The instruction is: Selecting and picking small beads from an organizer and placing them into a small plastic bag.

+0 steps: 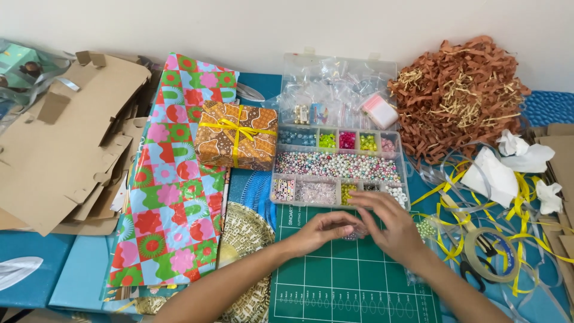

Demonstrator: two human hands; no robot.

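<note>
Both my hands meet over the green cutting mat point(335, 281), just below a clear compartmented bead box point(338, 167) full of coloured beads. My left hand point(320, 230) has its fingers pinched together around something small near a little cluster of beads point(353, 234); what it holds is too small to tell. My right hand point(391, 224) curves over the same spot, fingertips touching the left hand's, its fingers partly hiding the beads. A small bag of pale green beads point(426, 228) lies just right of my right hand.
A wrapped gift box with a yellow ribbon point(236, 134) sits on colourful wrapping paper point(173, 197). Flat cardboard point(60, 143) lies left. Brown paper shreds point(457, 90), yellow and silver ribbons point(478, 197), white tissue point(496, 173), a tape roll point(487, 254) and scissors point(472, 272) crowd the right.
</note>
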